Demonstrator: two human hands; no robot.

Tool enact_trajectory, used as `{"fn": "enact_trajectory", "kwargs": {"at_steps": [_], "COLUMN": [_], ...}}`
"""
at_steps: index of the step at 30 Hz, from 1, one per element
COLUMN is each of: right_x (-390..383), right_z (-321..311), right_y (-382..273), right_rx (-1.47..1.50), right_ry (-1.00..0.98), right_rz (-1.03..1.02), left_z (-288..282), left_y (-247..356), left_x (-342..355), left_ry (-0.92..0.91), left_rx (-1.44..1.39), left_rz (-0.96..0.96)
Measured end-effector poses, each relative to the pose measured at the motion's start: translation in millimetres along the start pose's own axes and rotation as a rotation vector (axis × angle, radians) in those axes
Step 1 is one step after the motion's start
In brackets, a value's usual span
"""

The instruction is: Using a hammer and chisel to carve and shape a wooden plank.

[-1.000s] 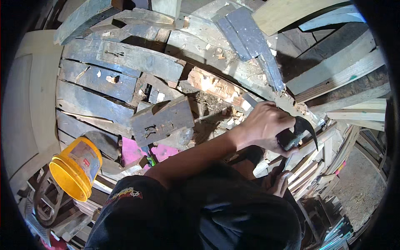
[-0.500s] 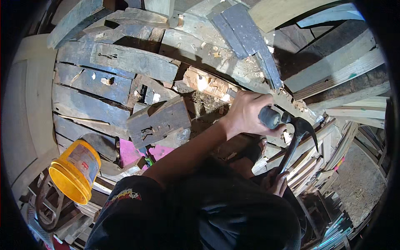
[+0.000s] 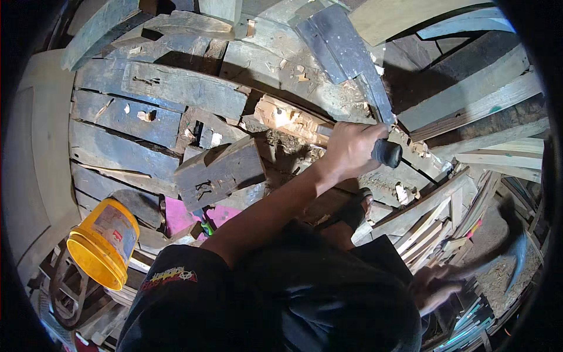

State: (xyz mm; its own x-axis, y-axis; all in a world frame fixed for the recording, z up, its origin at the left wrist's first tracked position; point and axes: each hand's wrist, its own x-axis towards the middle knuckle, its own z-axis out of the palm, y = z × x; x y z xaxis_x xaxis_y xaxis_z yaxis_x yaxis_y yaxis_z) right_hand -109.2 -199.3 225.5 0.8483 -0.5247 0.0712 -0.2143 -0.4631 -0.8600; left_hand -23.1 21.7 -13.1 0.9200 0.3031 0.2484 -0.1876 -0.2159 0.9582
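My left hand (image 3: 352, 146) grips a tool's dark handle (image 3: 386, 152); a flat metal blade (image 3: 322, 134) extends toward a chipped, pale wooden piece (image 3: 284, 117) lit by a bright patch. Much of the blade is hidden behind that hand. At the lower right, my right hand (image 3: 434, 284) is closed on the shaft of a hammer (image 3: 510, 246), whose curved head is smeared by motion. Wood shavings and a weathered board (image 3: 220, 170) lie beside the chipped piece.
A yellow bucket (image 3: 97, 243) stands at left beside a pale panel (image 3: 47, 164). Pink sheets and a green-handled tool (image 3: 207, 227) lie below the boards. Planks are stacked along the right (image 3: 492, 158) and top. My sandalled foot (image 3: 365, 202) shows behind my forearm.
The hammer has swung from beside my left hand out to the lower right, along with my right hand. My left hand has shifted up and slightly left since a second ago, still gripping the handle.
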Motion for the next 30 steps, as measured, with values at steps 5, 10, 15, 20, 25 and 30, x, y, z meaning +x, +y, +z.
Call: {"fn": "enact_trajectory", "kwargs": {"at_steps": [5,10,15,20,25,30], "right_x": [-33.3,-65.3,-11.6,4.4,-67.9,-54.2], "right_z": [19.5,35.5,9.0,5.2,35.7,-2.4], "right_y": [5.1,50.8,36.8,13.3,78.4,74.3], "right_rx": [0.260,-0.228,-0.126,0.488,-0.159,-0.188], "right_ry": [-0.321,-0.127,-0.084,-0.312,-0.180,-0.061], "right_rz": [0.047,0.307,-0.068,-0.077,-0.064,0.137], "left_z": [-5.8,-6.2,-1.2,3.0,1.5,0.7], "left_y": [1.3,3.0,-5.3,-9.4,-7.1,-6.6], "left_x": [1.6,-0.6,-2.2,-4.2,-5.2,-3.2], "left_ry": [0.021,0.090,0.071,0.066,0.049,0.038], "left_rx": [-0.048,-0.054,-0.053,-0.085,-0.030,-0.024], "left_rz": [-0.019,0.010,0.015,-0.014,-0.015,0.003]}}
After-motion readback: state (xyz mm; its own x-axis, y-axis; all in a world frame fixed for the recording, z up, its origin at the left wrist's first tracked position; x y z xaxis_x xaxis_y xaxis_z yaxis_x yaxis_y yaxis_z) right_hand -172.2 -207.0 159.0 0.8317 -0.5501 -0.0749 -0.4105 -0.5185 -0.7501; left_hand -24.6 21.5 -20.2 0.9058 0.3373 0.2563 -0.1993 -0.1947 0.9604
